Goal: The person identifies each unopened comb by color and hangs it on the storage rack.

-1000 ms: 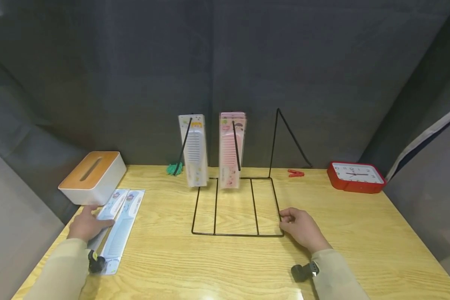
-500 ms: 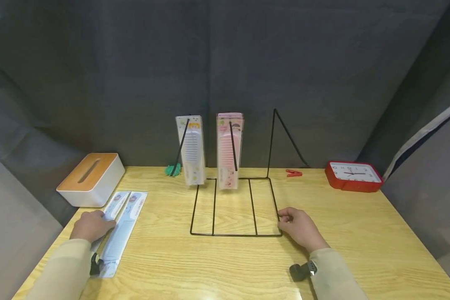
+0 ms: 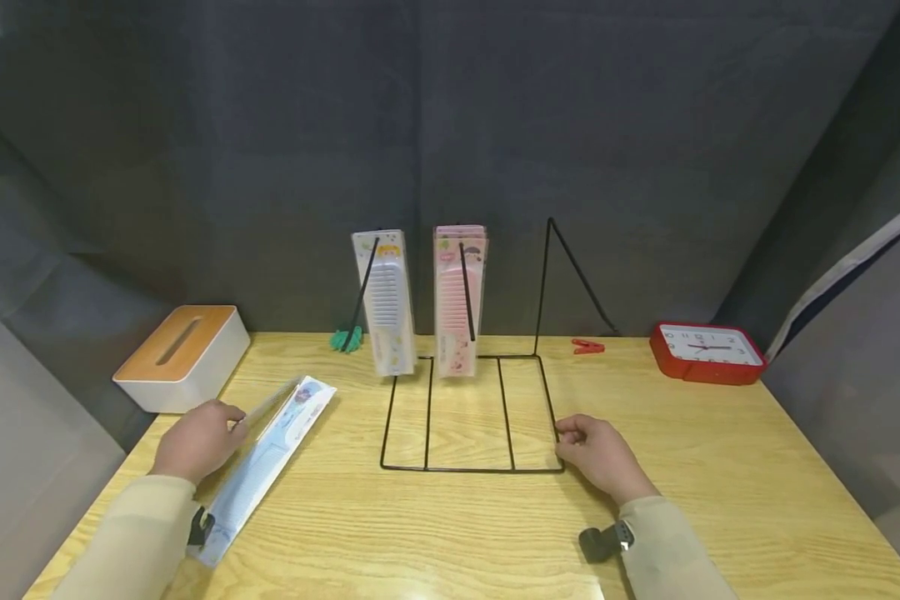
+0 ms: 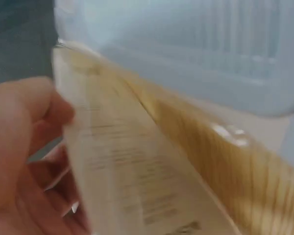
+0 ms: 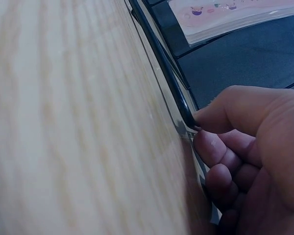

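My left hand (image 3: 198, 442) pinches one packaged comb (image 4: 117, 152) by its edge; the pack is tilted up on its side, its printed card back facing the left wrist camera. Right beside it a second packaged blue comb (image 3: 273, 454) lies slanted on the table, overlapped by the held one in the head view. At the front right corner of the black wire rack (image 3: 465, 471), my right hand (image 3: 600, 454) pinches the frame between thumb and fingers. On the rack's hooks hang a packaged pale blue comb (image 3: 385, 308) and several packaged pink combs (image 3: 453, 292).
A white tissue box (image 3: 210, 358) with a wooden lid stands close beyond my left hand. Near the back of the table lie a green tuft (image 3: 342, 340), a red clip (image 3: 588, 347) and a red clock (image 3: 712, 354). The rack's right hook (image 3: 581, 275) is bare.
My left hand has taken hold of the left comb pack, tipped it up and shifted right. The other blue comb pack has swung to a steeper slant. My right hand stays at the rack.
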### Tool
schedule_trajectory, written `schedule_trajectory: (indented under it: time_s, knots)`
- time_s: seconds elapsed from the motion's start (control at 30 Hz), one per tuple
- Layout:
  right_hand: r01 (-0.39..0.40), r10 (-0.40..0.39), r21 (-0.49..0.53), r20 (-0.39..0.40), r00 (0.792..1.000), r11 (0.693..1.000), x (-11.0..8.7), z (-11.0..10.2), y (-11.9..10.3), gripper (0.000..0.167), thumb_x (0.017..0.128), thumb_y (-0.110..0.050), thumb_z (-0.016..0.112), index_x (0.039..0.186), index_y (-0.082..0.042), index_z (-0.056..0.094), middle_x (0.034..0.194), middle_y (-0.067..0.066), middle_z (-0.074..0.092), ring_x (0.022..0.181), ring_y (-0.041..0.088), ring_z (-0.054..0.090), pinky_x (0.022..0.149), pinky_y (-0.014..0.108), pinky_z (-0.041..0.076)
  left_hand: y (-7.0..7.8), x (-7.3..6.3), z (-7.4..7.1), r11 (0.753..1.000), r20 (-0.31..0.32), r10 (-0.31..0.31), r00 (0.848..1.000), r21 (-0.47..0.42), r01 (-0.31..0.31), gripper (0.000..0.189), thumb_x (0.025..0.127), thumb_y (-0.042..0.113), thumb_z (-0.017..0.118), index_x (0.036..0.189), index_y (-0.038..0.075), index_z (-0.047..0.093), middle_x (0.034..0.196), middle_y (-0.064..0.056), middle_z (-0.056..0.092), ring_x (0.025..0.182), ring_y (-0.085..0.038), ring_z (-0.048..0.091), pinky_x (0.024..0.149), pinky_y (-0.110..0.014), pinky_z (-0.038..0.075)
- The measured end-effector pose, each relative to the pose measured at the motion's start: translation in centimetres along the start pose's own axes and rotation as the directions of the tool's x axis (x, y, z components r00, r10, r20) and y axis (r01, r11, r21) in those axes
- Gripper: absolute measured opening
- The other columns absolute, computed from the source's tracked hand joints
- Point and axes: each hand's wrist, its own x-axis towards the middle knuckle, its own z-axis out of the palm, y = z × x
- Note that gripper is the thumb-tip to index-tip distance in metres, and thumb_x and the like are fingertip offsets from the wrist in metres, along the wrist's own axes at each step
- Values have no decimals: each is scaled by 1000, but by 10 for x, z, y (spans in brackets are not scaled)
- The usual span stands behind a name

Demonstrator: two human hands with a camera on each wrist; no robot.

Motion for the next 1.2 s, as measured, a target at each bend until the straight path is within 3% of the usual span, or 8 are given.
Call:
schedule_trajectory:
  time_s: [0.2,0.37,0.5,0.6,0.73,0.9,1.07,1.2]
  knots:
    - [1,-1,3,5,1000,1000,-1,0,-3,33,86,-11,70,117,1,67,88,2,65,79,16,55,74,33,46,2,-4,0,999,-197,-34,980,24,40,26,93,23,59,105,6,75,94,-14,62,62,-23,55,47,-40,43]
    - [3,-3,7,4,1000,1000,-1,0,-3,32,86,-11,70,116,2,67,89,2,65,80,16,56,75,34,46,2,-6,-1,998,-278,-50,959,28,60,27,98,26,54,110,11,73,82,-10,72,50,-20,48,41,-37,35]
    - [2,-2,4,4,1000,1000,-2,1,-1,32,87,-11,70,116,1,67,90,2,66,81,17,56,76,34,46,7,-10,-4,997,-320,-72,944,-46,61,30,101,30,50,110,13,72,75,-6,71,49,-19,46,43,-36,36]
    - [2,-2,0,5,1000,1000,-2,1,0,31,87,-11,70,116,1,67,91,3,66,82,17,56,77,35,46,13,-15,-6,988,-357,-99,929,-146,49,33,102,39,50,106,16,73,79,-2,74,57,-20,57,50,-36,41]
    - [0,0,0,10,1000,1000,-2,1,0,32,88,-12,70,117,1,67,92,3,66,83,18,57,77,35,46,25,-28,-7,954,-383,-142,913,-298,24,33,102,43,55,105,16,73,88,-1,76,75,-17,68,62,-33,49]
    - [1,-1,2,14,1000,1000,0,1,0,32,88,-12,70,117,1,67,93,3,66,84,18,57,77,35,46,40,-47,-5,904,-406,-211,889,-427,20,18,98,27,63,105,13,72,86,-3,74,72,1,62,62,-18,47]
    - [4,-4,6,16,1000,1000,0,0,0,33,89,-12,71,118,2,67,93,4,66,84,18,58,78,35,47,53,-61,-2,869,-440,-151,885,-486,-93,15,98,11,61,112,7,65,92,-6,69,78,5,61,65,-12,50]
    - [7,-7,4,17,1000,1000,0,-1,0,33,89,-12,71,118,2,66,94,4,67,84,18,58,78,36,47,61,-69,-2,777,-445,-88,891,-591,-218,44,98,-1,59,139,3,41,98,-7,65,85,2,64,73,-11,51]
